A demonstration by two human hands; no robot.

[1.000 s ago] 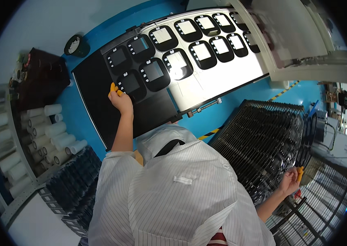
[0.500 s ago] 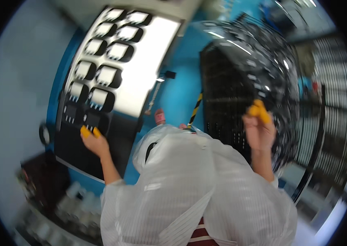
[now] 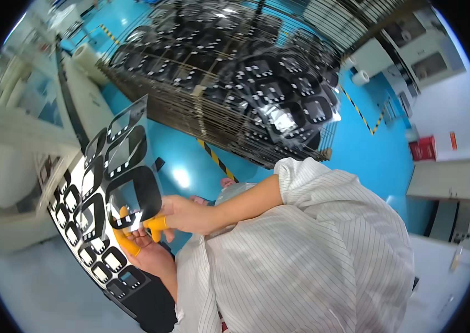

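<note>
Blue floor (image 3: 382, 158) with striped tape, wire rack (image 3: 235, 72) of black printed sheets, white bench (image 3: 29, 288), both hands' yellow-capped fingers (image 3: 157, 223) grasping clear printed sheet (image 3: 126, 166)

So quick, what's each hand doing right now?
Left hand: holding the clear printed sheet from below.
Right hand: pinching the same sheet's lower edge.

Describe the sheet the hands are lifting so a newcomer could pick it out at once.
Start at the big wire drying rack filling the top of the view, then drop to its lower left, where both hands meet. The left hand and right hand, with orange fingertip covers, pinch a clear film sheet printed with black rounded frames. Unlike the flat sheets nearby, it stands upright.
</note>
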